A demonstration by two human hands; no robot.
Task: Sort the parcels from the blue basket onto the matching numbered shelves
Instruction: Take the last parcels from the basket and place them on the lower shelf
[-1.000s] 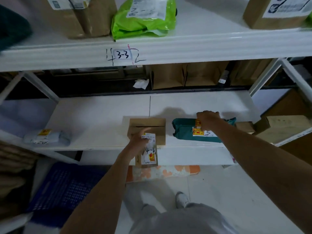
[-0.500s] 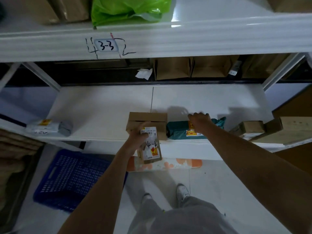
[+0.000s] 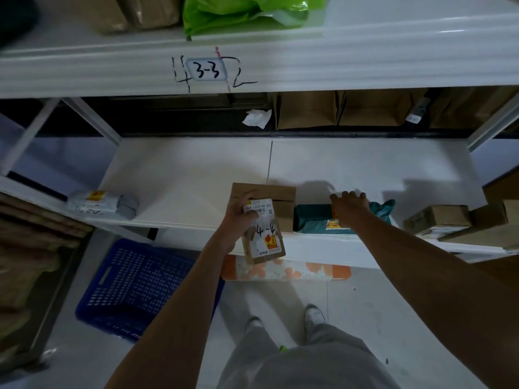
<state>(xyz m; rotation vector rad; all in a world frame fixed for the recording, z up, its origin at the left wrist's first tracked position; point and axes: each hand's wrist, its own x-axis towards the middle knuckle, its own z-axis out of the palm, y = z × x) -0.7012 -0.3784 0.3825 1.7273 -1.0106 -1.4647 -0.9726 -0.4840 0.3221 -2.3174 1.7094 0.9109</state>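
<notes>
Small box marked 4-4 gripped in left hand, long axis upright, before shelf front edge. Right hand laid on teal parcel at same edge; grasp unclear.

Dim scene with light from above: glare streaks the upper shelf edge, soft arm shadows fall on the lower shelf, wide-angle bending curves the edges.

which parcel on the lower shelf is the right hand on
The teal parcel under the right hand, right of the brown box; the grey parcel lies far left.
</notes>
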